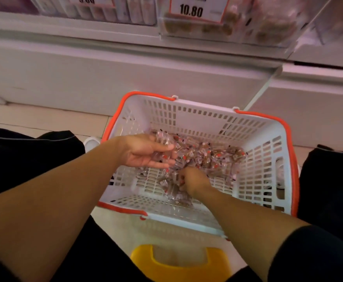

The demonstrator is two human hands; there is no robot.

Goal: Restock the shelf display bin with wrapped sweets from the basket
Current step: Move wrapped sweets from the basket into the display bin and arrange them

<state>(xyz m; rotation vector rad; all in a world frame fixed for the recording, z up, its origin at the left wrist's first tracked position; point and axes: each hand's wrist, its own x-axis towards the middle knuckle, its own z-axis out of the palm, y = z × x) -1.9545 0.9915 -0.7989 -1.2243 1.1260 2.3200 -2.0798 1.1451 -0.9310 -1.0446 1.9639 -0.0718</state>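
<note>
- The left hand lay palm-up and cupped inside the white slotted plastic basket with orange rim, fingers loosely bent around a small heap of clear-wrapped brown sweets.
- The right hand reached knuckles-up into the pile, fingers curled on a few wrappers.
- The loose pile spread toward three o'clock of the left hand, twelve o'clock of the right; the right hand sat nearer.
- The clear shelf display bin stood at twelve o'clock, well apart and above, behind a price tag.
- A yellow plastic stool showed at six o'clock.
</note>
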